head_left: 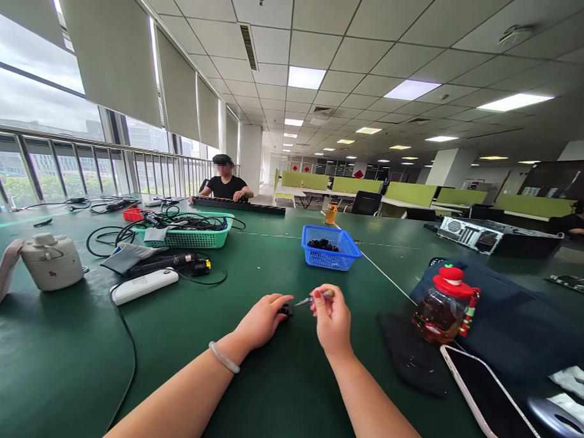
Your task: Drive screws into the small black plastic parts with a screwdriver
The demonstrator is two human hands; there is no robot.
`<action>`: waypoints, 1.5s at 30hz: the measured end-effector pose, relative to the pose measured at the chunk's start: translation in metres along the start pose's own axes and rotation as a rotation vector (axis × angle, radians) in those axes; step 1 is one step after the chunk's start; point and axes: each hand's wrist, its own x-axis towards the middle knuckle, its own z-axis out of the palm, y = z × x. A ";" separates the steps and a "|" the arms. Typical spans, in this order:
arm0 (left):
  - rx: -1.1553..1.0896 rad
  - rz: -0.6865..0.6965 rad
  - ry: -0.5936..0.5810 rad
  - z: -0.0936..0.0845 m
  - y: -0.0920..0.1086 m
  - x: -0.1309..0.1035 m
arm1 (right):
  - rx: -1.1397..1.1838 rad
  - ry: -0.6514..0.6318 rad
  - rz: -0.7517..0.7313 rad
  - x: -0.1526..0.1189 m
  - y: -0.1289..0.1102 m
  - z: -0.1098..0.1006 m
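We have both hands low over the green worktop (172,362), at what looks like the work of a pointed tool on a small part. Our left hand (262,320) is nearly closed, its fingers curved over a small black piece (285,311) and holding it down at the worktop, in front of us and near the middle; the fingers hide much of it, so we cannot tell its exact shape. Our right hand (334,319) is closed around the handle of a slim tool, probably a screwdriver (305,301), whose thin shaft points left toward the piece. The tip seems just short of it, though we cannot be sure whether they touch. We judge the step in hand to be lining up the tip with the piece. The next move calls for a steady left hold, with our fingertips clear of the point, and a small, straight approach from the right; a slip could skid off the piece into our fingers. Just beyond our hands stands a blue basket (331,261) with dark small parts (323,245) inside.
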 end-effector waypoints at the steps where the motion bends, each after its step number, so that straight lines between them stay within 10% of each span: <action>1: 0.031 -0.024 0.031 0.000 0.000 0.000 | -0.015 0.089 0.004 0.004 0.001 -0.006; 9: 0.342 -0.362 0.077 0.001 -0.006 -0.002 | -0.477 0.200 -0.026 0.022 0.011 -0.030; 14: 0.368 -0.341 0.045 0.002 -0.006 -0.002 | -0.362 0.103 -0.046 0.017 0.005 -0.025; 23: 0.334 -0.339 0.022 0.000 -0.002 -0.002 | -0.580 0.289 -0.052 0.026 0.008 -0.039; 29: 0.133 -0.217 -0.045 0.003 -0.001 -0.003 | -0.256 0.097 0.025 0.022 0.005 -0.030; 35: 0.052 -0.121 -0.104 0.006 0.000 -0.005 | -0.300 0.231 0.013 0.023 0.008 -0.034; 41: 0.079 -0.088 -0.120 0.009 -0.003 -0.005 | -0.074 -0.141 0.068 0.009 0.003 -0.010; 45: 0.105 -0.054 -0.133 0.007 0.000 -0.005 | 0.153 -0.052 0.125 0.005 0.000 -0.006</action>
